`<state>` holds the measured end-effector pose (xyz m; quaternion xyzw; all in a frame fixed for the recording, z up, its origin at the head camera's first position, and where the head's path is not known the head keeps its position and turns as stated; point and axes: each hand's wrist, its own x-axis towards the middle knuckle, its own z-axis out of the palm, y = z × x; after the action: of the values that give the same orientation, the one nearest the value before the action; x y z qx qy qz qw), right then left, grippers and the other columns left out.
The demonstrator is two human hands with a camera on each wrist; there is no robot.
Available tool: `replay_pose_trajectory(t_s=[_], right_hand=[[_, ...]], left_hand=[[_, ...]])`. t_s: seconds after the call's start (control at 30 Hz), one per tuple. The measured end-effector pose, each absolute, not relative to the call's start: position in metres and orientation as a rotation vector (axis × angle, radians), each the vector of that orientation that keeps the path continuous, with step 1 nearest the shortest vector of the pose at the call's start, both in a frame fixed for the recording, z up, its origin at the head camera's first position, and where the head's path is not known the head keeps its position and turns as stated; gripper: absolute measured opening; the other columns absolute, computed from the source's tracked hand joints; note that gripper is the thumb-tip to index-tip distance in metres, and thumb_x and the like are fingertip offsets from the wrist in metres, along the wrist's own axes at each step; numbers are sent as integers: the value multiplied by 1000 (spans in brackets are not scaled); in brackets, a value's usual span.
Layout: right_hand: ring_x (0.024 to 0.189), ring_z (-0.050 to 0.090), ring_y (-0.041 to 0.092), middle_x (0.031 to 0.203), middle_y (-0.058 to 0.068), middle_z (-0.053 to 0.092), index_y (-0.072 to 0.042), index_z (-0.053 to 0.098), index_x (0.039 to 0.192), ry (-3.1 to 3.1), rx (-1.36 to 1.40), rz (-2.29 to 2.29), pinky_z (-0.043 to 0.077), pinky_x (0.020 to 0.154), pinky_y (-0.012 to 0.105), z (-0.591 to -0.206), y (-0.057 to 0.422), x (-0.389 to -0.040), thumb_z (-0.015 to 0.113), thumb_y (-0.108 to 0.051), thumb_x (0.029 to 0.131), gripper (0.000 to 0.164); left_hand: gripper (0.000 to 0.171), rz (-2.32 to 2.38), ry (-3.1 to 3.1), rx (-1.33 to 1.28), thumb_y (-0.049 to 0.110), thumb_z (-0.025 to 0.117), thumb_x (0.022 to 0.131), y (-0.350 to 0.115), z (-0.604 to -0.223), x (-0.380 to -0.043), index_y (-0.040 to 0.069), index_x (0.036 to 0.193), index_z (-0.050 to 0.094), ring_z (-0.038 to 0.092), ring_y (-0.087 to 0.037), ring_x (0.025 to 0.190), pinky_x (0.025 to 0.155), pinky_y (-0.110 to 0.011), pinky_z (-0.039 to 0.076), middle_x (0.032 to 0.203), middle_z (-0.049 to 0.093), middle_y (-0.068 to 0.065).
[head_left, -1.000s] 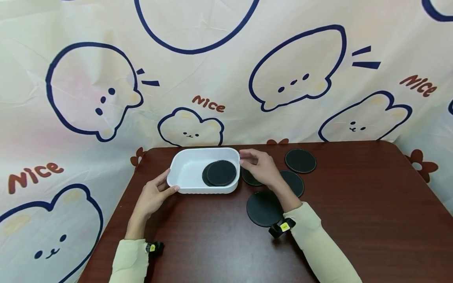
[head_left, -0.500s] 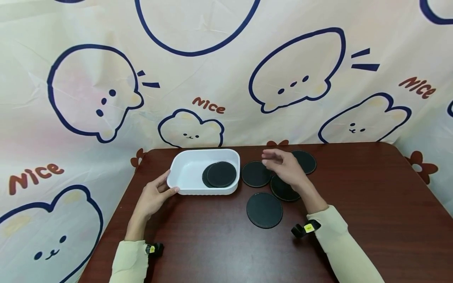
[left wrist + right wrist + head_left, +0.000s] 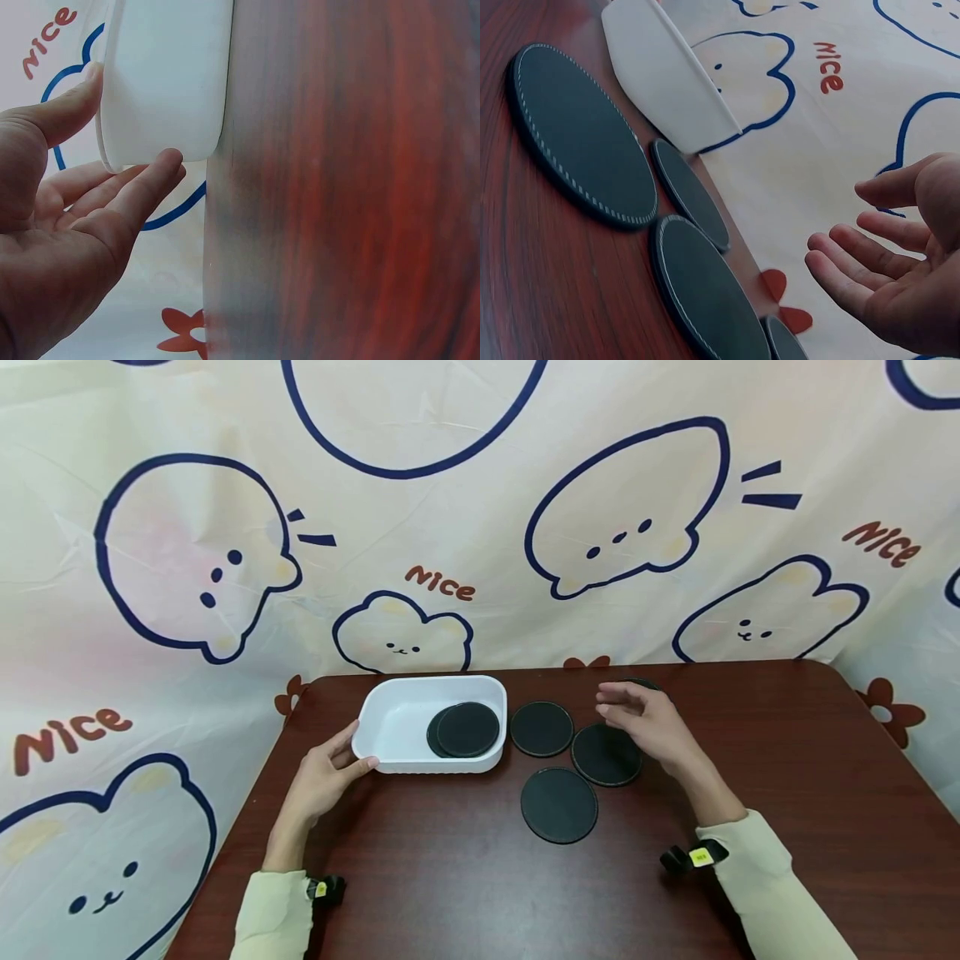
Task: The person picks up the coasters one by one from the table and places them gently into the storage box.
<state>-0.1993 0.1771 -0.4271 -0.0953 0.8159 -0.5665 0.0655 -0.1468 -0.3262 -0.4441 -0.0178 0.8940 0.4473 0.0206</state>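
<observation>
So the right hand (image 3: pixel 648 722) has moved: a second ago it was up against the tray's right end, now it's off to the right of center in the frame, while the tray and the black discs inside it look to have stayed put. That hand is holding nothing, fingers relaxed and slightly curled in the right wrist view, and in the head view it covers most of the far disc (image 3: pixel 643 682), leaving just a sliver of edge. Left hand (image 3: pixel 318 785), left of center, grips the near left corner of the white tray (image 3: pixel 390 727), thumb at the rim and fingers against the outside. The tray sits a bit left of the middle of the frame, with an upper disc (image 3: pixel 468 729) overlapping a lower disc (image 3: pixel 435 735) at its right end. Just right of it, around mid-frame, lie three more: the inner disc (image 3: pixel 542 728), the outer disc (image 3: pixel 606 755) and the near disc (image 3: pixel 559 806), bunched so close I can't tell if they touch. All that's on a dark reddish-brown desk (image 3: pixel 465 877), with a cartoon-print cloth (image 3: pixel 480 527) filling the upper frame.
</observation>
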Motion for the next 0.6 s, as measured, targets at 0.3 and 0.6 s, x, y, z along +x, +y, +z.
replay_pose_trajectory(t_s=[0.3, 0.6], right_hand=[[125, 71, 18, 150, 26, 62, -2, 51, 157, 2517, -244, -1672, 60, 100, 25, -427, 209, -188, 65, -28, 110, 56], [111, 66, -12, 152, 30, 57, 2, 47, 158, 2480, -222, -1707, 61, 97, 22, -433, 236, -174, 65, -30, 109, 61]], left_hand=[[86, 1393, 2768, -53, 23, 79, 101, -326, -444, -147, 12, 170, 30, 55, -40, 147, 111, -49, 50, 171, 38, -23], [86, 1399, 2763, -53, 23, 79, 101, -326, -445, -147, 12, 170, 29, 54, -41, 147, 110, -49, 49, 171, 37, -23]])
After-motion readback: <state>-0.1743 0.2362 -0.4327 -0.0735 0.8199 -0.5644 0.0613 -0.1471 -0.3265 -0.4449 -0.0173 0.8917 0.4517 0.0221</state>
